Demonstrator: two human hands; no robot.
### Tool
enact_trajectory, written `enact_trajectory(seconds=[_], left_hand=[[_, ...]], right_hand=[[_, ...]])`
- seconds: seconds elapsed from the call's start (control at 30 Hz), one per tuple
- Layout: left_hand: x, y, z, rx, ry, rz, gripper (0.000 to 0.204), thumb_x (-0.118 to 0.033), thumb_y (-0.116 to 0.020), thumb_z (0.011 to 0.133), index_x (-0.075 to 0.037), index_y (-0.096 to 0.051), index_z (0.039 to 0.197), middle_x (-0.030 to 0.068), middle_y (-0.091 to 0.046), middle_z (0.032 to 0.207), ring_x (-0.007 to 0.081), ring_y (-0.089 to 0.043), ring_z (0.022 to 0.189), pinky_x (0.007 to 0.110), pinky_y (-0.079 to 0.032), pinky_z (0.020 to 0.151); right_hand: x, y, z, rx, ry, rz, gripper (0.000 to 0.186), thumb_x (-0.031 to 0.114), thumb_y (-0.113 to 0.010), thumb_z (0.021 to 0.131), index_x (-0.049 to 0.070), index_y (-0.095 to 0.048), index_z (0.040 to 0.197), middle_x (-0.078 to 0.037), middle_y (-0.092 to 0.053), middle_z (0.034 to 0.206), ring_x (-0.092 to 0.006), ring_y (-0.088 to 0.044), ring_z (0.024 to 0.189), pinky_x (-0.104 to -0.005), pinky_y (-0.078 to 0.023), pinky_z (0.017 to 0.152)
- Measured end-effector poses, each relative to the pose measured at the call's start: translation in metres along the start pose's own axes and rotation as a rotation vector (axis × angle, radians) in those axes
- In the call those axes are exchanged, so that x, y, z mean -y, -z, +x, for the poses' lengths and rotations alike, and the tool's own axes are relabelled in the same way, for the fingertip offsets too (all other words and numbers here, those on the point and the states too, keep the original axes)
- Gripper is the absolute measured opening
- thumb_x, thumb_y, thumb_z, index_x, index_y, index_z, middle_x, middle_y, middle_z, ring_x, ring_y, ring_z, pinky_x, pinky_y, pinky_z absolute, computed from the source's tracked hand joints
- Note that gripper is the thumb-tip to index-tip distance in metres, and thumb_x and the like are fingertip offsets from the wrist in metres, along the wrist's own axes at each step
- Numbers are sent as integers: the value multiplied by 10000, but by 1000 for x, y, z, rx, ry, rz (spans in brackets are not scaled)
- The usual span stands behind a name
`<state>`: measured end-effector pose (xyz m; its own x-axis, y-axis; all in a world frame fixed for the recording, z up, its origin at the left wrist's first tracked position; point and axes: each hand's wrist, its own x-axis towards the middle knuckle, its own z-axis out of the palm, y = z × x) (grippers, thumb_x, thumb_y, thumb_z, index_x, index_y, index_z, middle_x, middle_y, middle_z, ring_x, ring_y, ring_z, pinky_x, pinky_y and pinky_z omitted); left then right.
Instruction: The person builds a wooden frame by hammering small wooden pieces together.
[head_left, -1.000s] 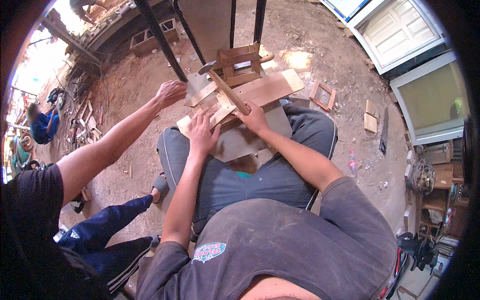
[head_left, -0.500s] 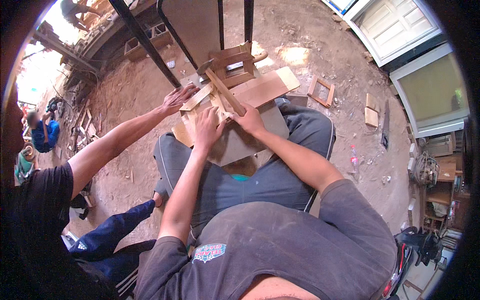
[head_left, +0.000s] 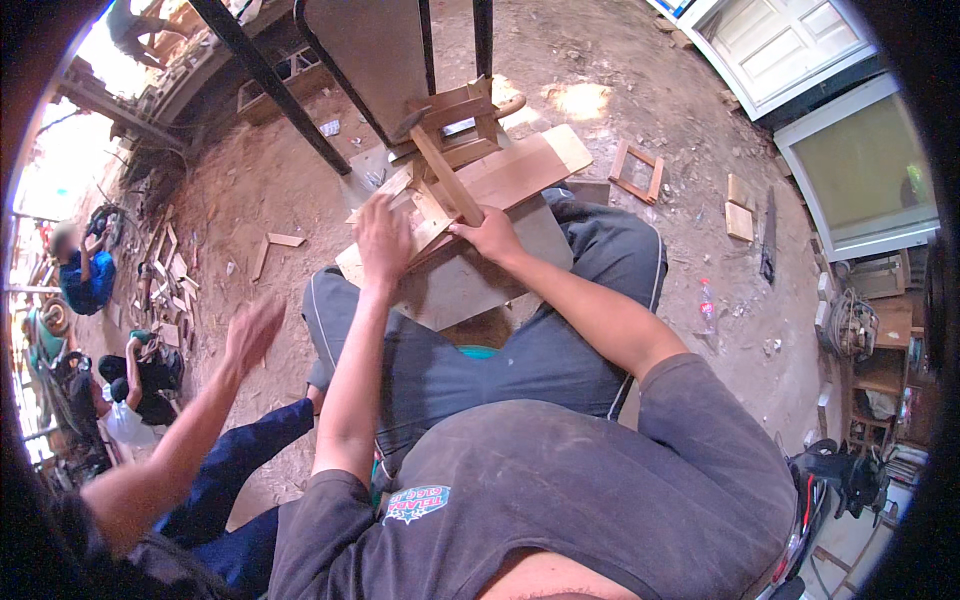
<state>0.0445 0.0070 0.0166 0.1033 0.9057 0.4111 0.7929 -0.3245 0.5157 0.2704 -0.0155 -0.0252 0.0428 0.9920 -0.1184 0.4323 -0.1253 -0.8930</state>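
Note:
My right hand [head_left: 490,236] is closed around the wooden handle of a hammer [head_left: 448,176], whose dark head points away from me. My left hand [head_left: 384,240] is over the left part of some light wood strips [head_left: 428,212], fingers apart and slightly blurred; whether it touches them I cannot tell. These strips rest on a board [head_left: 440,298] across my lap. Beside them lies a wide pale plank [head_left: 530,172], slanting up to the right. Behind it is a small brown wooden frame [head_left: 462,118].
A co-worker's hand [head_left: 254,335] is at my left. A black-legged metal frame [head_left: 262,85] stands ahead. On the dirt floor lie a small wooden frame [head_left: 637,172], wood blocks [head_left: 739,208], a saw [head_left: 768,235] and a plastic bottle [head_left: 707,305]. Framed panels [head_left: 868,170] lean at right.
The co-worker's hand has left the wood and drawn back toward the lower left. My left hand has shifted left, off the strips' near corner. My right hand still grips the hammer.

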Motion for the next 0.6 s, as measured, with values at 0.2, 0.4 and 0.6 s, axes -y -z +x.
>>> enact_trajectory(seconds=[0.2,0.4,0.6], left_hand=[[43,-3,20,54,-3,161,587,-280,-694,927,-63,-535,1448,173,-586,1435,359,-490,1402,486,-331,1187],[58,1,62,394,-46,15,724,-315,-750,863,-51,-489,1485,218,-606,1391,379,-534,1363,474,-419,1143],[56,-8,93,652,-60,-88,746,-274,-778,810,-53,-512,1470,252,-634,1348,397,-595,1289,468,-480,1095]], right_hand=[[3,-6,4,-23,-48,216,270,228,-843,874,0,-767,998,-74,-771,873,-142,-711,803,-304,-553,741],[21,1,-5,-25,-172,272,277,249,-857,866,21,-772,996,-42,-746,801,-98,-578,504,-283,-462,460],[22,5,-5,-11,-160,204,292,272,-877,815,16,-775,911,-105,-770,816,-206,-738,770,-362,-570,738]])
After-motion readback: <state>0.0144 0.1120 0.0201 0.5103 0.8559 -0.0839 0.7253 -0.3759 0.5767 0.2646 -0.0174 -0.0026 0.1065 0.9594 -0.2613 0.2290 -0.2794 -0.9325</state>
